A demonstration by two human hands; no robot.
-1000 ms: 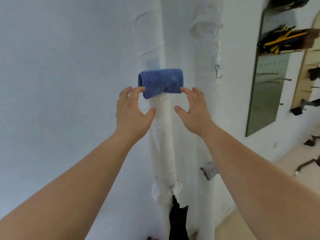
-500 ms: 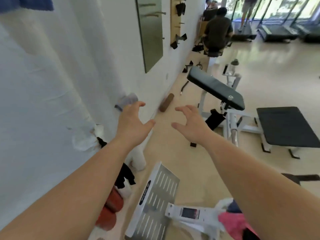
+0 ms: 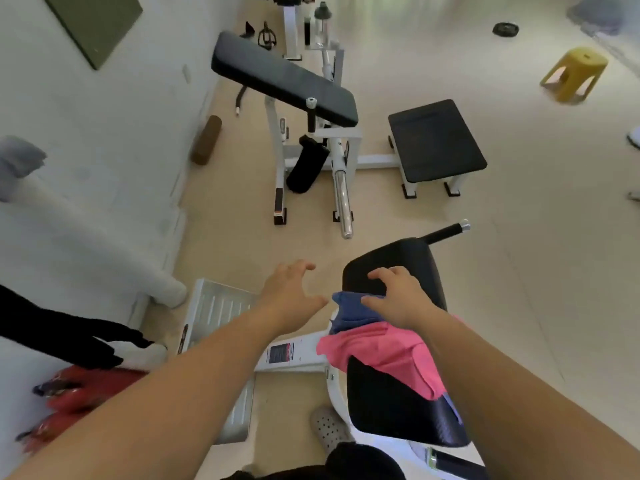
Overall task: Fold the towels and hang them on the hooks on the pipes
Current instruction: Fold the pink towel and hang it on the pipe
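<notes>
Gym room, pale beige floor (image 3: 519,271), white wall (image 3: 104,116) along the left. View looks steeply down.

Nearest: a grey clog (image 3: 327,427) on the floor beside a black padded seat (image 3: 398,410) on a white frame. A pink towel (image 3: 377,348) is draped over the seat, long axis slanting from the seat's left edge down toward the right forearm, which covers its right end. A blue towel (image 3: 349,311) lies bunched just beyond it, touching it, at the left edge of the seat; too crumpled to give a long axis.

Right hand (image 3: 398,296) sits on the blue towel, thumb on the cloth, fingers bent over onto the black padding. Whether it actually grips, I cannot tell. Left hand (image 3: 291,292) is spread wide, fingers loosely bent, holding nothing, just left of the blue towel and not touching it.

Left of the arms: a ribbed metal footplate (image 3: 214,306), red objects (image 3: 79,386) too blurred to identify, a black cloth (image 3: 62,334) cut off by the frame edge, and a white wrapped pipe (image 3: 104,237) running down to the floor. A grey blur (image 3: 17,164) near the pipe's upper part may be a towel.

Farther: a slanted black bench pad (image 3: 284,81) with a chrome bar (image 3: 341,199), a flat black bench (image 3: 434,140), a brown roller (image 3: 207,140) against the wall. Farthest: a yellow stool (image 3: 575,72) and a dark disc (image 3: 505,29).
</notes>
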